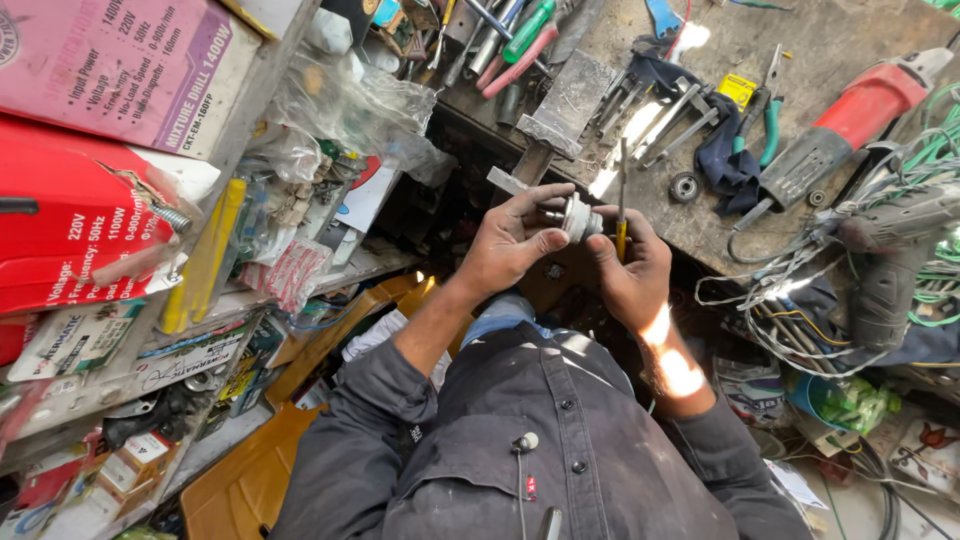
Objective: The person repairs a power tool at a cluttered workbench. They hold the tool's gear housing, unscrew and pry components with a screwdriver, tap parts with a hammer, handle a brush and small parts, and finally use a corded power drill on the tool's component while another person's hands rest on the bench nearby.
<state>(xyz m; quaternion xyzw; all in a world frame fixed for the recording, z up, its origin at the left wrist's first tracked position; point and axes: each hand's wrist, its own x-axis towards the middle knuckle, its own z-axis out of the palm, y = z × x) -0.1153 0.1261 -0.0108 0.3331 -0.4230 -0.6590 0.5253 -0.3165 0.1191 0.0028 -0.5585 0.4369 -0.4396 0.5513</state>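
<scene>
Hands over cluttered workbench (720, 225), my left hand (508, 243) gripping small white cylindrical part (577, 216), my right hand (630, 268) pinching yellow-handled screwdriver (621, 205) upright beside it.

Spanners (665, 115), pliers (765, 110) and a red grinder (850, 125) crowd the bench (720, 235) at upper right. Stacked boxes (110, 70) wall the left. Open room lies at centre, below the bench edge.

A red angle grinder (850, 120) lies on the workbench (720, 230), near green-handled pliers (768, 125) and loose wrenches (670, 115). Pink and red boxes (90, 130) fill the shelves (250, 110).
</scene>
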